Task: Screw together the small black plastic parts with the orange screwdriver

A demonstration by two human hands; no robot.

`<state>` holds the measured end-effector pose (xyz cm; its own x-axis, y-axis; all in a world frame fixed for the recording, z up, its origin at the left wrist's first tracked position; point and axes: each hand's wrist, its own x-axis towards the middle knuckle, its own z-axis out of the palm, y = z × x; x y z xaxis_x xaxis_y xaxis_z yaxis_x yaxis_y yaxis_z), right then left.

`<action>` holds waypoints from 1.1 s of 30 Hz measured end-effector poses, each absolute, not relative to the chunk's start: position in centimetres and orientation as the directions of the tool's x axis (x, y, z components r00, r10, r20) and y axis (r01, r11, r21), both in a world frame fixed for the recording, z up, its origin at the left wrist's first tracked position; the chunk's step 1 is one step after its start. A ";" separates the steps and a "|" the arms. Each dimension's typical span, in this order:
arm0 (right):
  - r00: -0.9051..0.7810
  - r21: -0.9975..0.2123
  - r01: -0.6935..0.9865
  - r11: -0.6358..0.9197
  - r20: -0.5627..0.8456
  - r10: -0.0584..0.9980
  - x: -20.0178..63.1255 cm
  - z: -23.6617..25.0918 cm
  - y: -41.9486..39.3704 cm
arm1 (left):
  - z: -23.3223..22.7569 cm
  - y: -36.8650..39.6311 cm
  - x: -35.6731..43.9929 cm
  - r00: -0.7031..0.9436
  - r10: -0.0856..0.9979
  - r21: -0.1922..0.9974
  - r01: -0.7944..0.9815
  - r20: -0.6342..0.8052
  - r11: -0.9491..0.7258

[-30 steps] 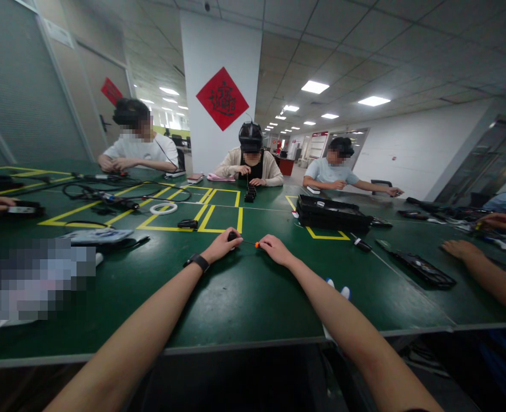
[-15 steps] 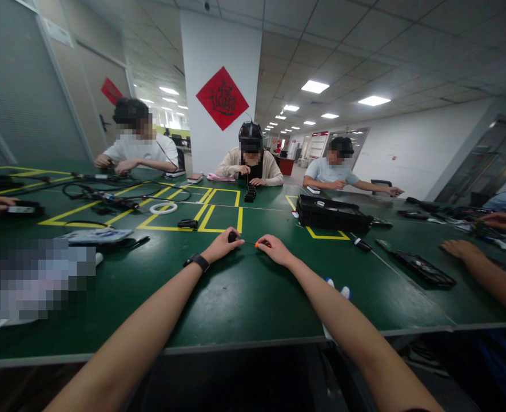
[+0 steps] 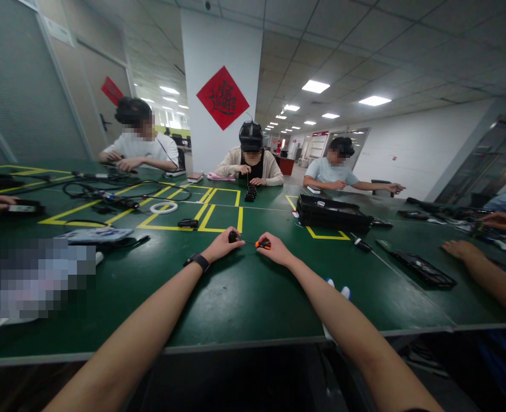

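Note:
Both my arms reach forward over a green table (image 3: 235, 297). My left hand (image 3: 220, 245), with a black watch at the wrist, is closed on a small black part (image 3: 232, 236). My right hand (image 3: 275, 248) grips a small screwdriver with an orange and black handle (image 3: 263, 244); its thin shaft points left to the black part. The two hands are close together near a yellow taped line.
A black case (image 3: 330, 213) lies beyond my right hand, with a flat black device (image 3: 424, 269) further right. Cables, a white ring (image 3: 163, 208) and a small black object (image 3: 187, 223) lie to the left. Three people sit across the table; other people's hands rest at both sides.
My right hand has rolled slightly, so more of the orange handle shows. The person at the far left has shifted their hands. My left hand has stayed in place.

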<state>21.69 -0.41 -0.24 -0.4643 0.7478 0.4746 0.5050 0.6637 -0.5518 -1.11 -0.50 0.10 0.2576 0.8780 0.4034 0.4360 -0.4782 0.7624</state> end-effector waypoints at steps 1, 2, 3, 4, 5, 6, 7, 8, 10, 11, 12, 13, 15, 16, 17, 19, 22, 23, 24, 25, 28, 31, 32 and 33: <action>-0.463 -0.549 0.512 0.660 0.471 0.751 21.7 -0.2 -0.4 | 0.1 -0.5 -1.1 0.252 0.881 0.764 0.438 0.401 -0.474; -0.462 -0.543 0.522 0.658 0.469 0.753 21.6 -0.1 -0.3 | 0.1 -0.5 -1.1 0.249 0.883 0.765 0.441 0.398 -0.469; -0.464 -0.534 0.531 0.658 0.467 0.753 21.6 0.0 -0.3 | 0.1 -0.5 -1.1 0.248 0.885 0.766 0.442 0.395 -0.466; -0.468 -0.525 0.538 0.659 0.465 0.752 21.6 0.0 -0.2 | 0.1 -0.5 -1.1 0.249 0.885 0.766 0.443 0.394 -0.466; -0.473 -0.517 0.543 0.662 0.464 0.749 21.7 0.1 -0.1 | 0.2 -0.6 -1.0 0.252 0.884 0.765 0.443 0.394 -0.467; -0.477 -0.510 0.546 0.665 0.464 0.747 21.7 0.1 0.0 | 0.2 -0.6 -1.0 0.254 0.883 0.765 0.441 0.395 -0.469; -0.480 -0.505 0.547 0.668 0.464 0.744 21.7 0.1 0.0 | 0.2 -0.6 -1.0 0.253 0.882 0.766 0.439 0.397 -0.470; -0.482 -0.504 0.546 0.670 0.465 0.743 21.7 0.2 0.0 | 0.2 -0.6 -1.0 0.250 0.883 0.768 0.435 0.397 -0.469; -0.474 -0.508 0.545 0.667 0.469 0.745 21.8 0.1 -0.1 | 0.2 -0.6 -1.0 0.238 0.887 0.776 0.430 0.395 -0.461; -0.466 -0.513 0.545 0.663 0.472 0.748 21.8 0.1 -0.2 | 0.2 -0.7 -1.0 0.235 0.888 0.778 0.429 0.395 -0.459; -0.457 -0.519 0.545 0.658 0.474 0.753 21.8 0.1 -0.3 | 0.2 -0.7 -1.0 0.234 0.888 0.778 0.429 0.396 -0.460; -0.448 -0.526 0.545 0.653 0.476 0.757 21.7 0.1 -0.4 | 0.2 -0.7 -1.0 0.236 0.886 0.775 0.429 0.399 -0.463; -0.438 -0.534 0.542 0.648 0.479 0.761 21.7 0.0 -0.5 | 0.2 -0.6 -1.0 0.238 0.882 0.769 0.432 0.407 -0.471; -0.438 -0.535 0.540 0.650 0.481 0.759 21.6 0.0 -0.5 | 0.2 -0.6 -1.0 0.239 0.880 0.766 0.434 0.411 -0.475; -0.440 -0.534 0.537 0.653 0.484 0.757 21.6 -0.1 -0.5 | 0.2 -0.6 -1.0 0.236 0.879 0.764 0.435 0.414 -0.477; -0.442 -0.531 0.533 0.658 0.488 0.752 21.5 0.0 -0.5 | 0.1 -0.5 -1.0 0.232 0.880 0.763 0.438 0.415 -0.475; -0.453 -0.514 0.544 0.663 0.485 0.748 21.5 0.1 -0.4 | 0.0 -0.5 -1.1 0.228 0.884 0.768 0.437 0.408 -0.468; -0.459 -0.504 0.552 0.664 0.482 0.747 21.6 0.1 -0.4 | 0.0 -0.5 -1.1 0.230 0.885 0.770 0.436 0.405 -0.466; -0.464 -0.495 0.560 0.664 0.477 0.747 21.6 0.1 -0.3 | 0.0 -0.4 -1.1 0.233 0.885 0.770 0.436 0.404 -0.466; -0.468 -0.488 0.567 0.663 0.472 0.747 21.7 0.1 -0.3 | -0.1 -0.4 -1.1 0.237 0.885 0.769 0.437 0.402 -0.466; -0.477 -0.480 0.575 0.662 0.461 0.749 21.8 0.2 -0.2 | 0.0 -0.4 -1.1 0.245 0.883 0.766 0.441 0.399 -0.468; -0.468 -0.486 0.569 0.663 0.472 0.747 21.8 0.1 -0.3 | 0.1 -0.5 -1.1 0.247 0.879 0.764 0.433 0.409 -0.478; -0.461 -0.491 0.566 0.662 0.477 0.748 21.7 0.1 -0.4 | 0.1 -0.6 -1.1 0.248 0.877 0.765 0.430 0.411 -0.480; -0.453 -0.497 0.564 0.660 0.482 0.750 21.7 0.1 -0.5 | 0.2 -0.6 -1.1 0.249 0.878 0.767 0.427 0.409 -0.478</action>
